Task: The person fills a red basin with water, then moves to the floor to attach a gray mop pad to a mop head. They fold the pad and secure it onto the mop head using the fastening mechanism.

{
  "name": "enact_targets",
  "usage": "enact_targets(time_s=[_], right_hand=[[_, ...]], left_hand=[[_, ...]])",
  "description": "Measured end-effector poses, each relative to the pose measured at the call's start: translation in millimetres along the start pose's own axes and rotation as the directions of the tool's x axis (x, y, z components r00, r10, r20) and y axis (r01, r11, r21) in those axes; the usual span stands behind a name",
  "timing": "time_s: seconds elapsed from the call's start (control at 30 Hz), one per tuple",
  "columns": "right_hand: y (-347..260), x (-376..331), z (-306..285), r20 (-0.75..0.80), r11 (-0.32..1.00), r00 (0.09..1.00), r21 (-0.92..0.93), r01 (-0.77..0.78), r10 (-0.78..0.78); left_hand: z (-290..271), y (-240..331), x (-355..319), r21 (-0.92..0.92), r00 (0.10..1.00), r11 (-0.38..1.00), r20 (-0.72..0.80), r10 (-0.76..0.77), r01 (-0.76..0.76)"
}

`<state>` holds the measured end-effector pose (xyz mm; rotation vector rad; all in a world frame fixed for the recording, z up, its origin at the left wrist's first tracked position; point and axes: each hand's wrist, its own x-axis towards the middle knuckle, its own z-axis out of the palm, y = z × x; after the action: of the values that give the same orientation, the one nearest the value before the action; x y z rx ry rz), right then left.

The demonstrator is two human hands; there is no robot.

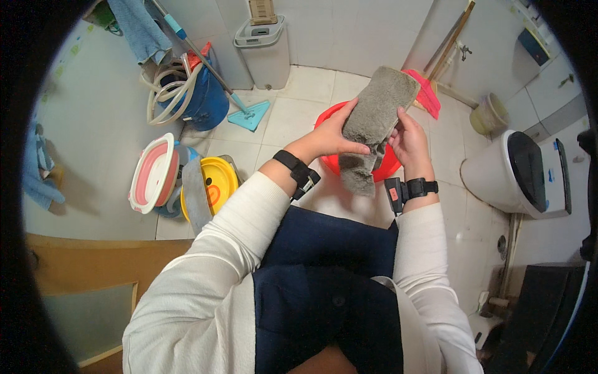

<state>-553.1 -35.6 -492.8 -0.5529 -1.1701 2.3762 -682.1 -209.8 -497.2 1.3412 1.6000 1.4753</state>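
A long grey fluffy mop pad (381,103) is held up in both hands, its lower end folded and hanging down. On its left edge, my left hand (336,132) is closed with the thumb across the front. My right hand (411,142) pinches the right edge, the thumb near the top of the grip. Beneath the pad stands a red basin (390,166), mostly covered by the pad and hands. Whatever the basin holds is hidden.
At left are a pink-and-white basin (153,173), a yellow basin (225,184) with a grey strip over it, and a blue bucket (208,103) with hoses. A teal triangular mop (250,116) leans nearby. A white bin (265,59) stands behind; a toilet (498,171) is at right.
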Motion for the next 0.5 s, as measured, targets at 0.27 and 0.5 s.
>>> enact_targets(time_s=[0.27,0.5], right_hand=[[11.9,4.5,-4.1,0.087,0.992,0.996,0.123,-0.019,0.008],[17.9,3.0,16.3,-0.001,1.000,1.000,-0.020,0.017,-0.017]], left_hand=[[-0.3,-11.6,4.3,-0.037,0.972,0.996,-0.220,-0.085,0.079],[6.5,-5.5,-2.6,0.404,0.923,0.902,-0.386,0.016,0.153]])
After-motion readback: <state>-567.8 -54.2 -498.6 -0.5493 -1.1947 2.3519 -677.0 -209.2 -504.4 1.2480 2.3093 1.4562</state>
